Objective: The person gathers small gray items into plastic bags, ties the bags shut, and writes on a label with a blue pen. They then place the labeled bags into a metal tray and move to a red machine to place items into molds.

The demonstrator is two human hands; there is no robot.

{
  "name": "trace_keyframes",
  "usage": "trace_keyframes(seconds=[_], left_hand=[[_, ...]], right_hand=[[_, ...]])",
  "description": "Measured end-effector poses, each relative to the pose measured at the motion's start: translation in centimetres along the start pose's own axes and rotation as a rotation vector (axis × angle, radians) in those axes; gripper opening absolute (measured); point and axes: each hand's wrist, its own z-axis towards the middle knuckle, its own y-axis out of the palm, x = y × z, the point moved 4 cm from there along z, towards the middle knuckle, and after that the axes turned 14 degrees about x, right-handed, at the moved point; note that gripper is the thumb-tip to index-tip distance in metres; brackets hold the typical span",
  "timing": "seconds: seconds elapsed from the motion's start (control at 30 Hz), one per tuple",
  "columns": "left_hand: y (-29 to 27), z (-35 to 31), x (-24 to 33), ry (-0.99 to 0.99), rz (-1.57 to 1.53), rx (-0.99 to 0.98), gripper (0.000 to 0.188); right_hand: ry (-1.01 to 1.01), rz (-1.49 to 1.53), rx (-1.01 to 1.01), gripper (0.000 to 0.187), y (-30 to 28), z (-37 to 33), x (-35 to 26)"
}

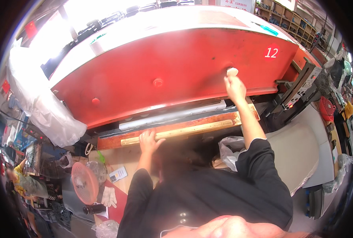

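Observation:
Up at the front of a large red machine panel, my right hand has its fingers closed at a pale, round, knob-like piece. Exactly how the fingers meet that piece is partly hidden by the hand itself. Lower and to the left, my left hand lies over a long light wooden strip, its fingers loosely spread and the thumb apart. Behind the strip runs a white roll or tube. Two red round buttons, a middle one and a left one, stick out of the panel.
Left of me are a phone, a white glove and a pink round basket-like frame. White plastic sheeting hangs at the machine's left end. A control box stands at the right. A crumpled clear bag lies near my right arm.

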Motion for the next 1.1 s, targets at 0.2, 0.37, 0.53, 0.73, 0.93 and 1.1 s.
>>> trace_keyframes(seconds=[0.2,0.37,0.53,0.73,0.93,1.1], left_hand=[[0.1,-0.1,-0.1,-0.021,-0.012,-0.004,0.066],[-0.2,-0.2,-0.1,-0.058,-0.049,-0.013,0.067],[-0.5,0.1,-0.2,-0.079,-0.005,-0.031,0.068],[-3.6,-2.2,1.3,-0.113,-0.051,-0.170,0.058],[-8.7,-3.1,4.4,0.002,-0.033,-0.359,0.039],[-7.6,0.4,12.0,0.166,-0.396,0.026,0.040]], right_hand=[[-0.043,0.025,-0.497,0.030,4.9,-14.9,0.2],[-0.182,-0.036,-0.330,0.029,4.2,-18.8,-0.8],[-0.185,-0.004,-0.317,0.025,3.9,-18.8,-0.9],[-0.149,0.006,-0.392,0.025,0.2,-20.7,-1.4],[-0.031,-0.030,-0.599,0.032,-5.5,-19.5,-3.7],[0.009,-0.242,-0.309,0.070,-4.7,-17.2,-8.2]])
